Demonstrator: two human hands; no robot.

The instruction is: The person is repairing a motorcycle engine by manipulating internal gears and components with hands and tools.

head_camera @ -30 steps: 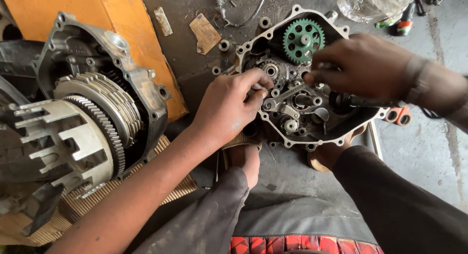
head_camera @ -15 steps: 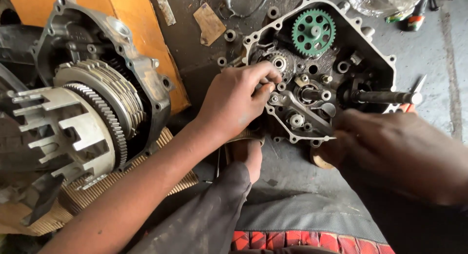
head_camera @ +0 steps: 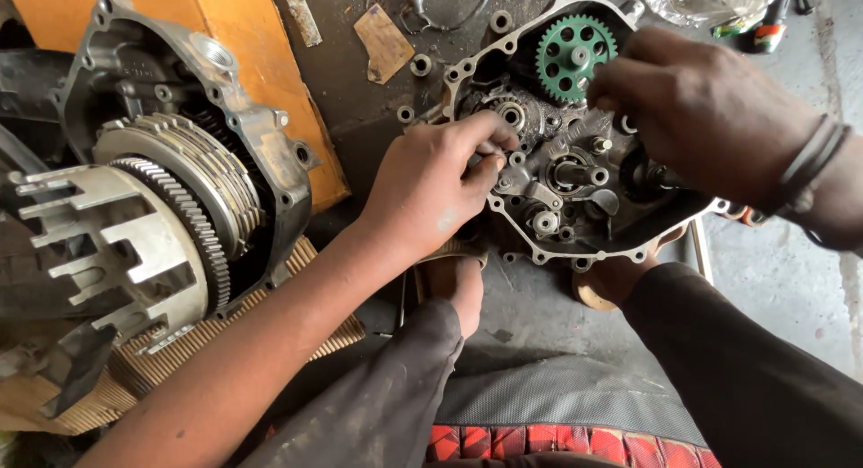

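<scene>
Our left hand (head_camera: 431, 194) pinches its fingers (head_camera: 485, 153) on a small metal part at the left of the open, greasy grey engine crankcase (head_camera: 575, 176) lying on the floor. Our right hand (head_camera: 710, 108) curls over the case just below the green toothed gear (head_camera: 575, 56); its fingertips are hidden. We judge the work midway: internals exposed, the ribbed silver clutch basket (head_camera: 117, 243) and aluminium cover (head_camera: 198, 99) off to the left.

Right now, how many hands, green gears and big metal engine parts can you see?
Hands: 2, the left hand and the right hand
Green gear: 1
Big metal engine parts: 3, the open engine case, the clutch cover and the clutch basket
Total: 6
</scene>
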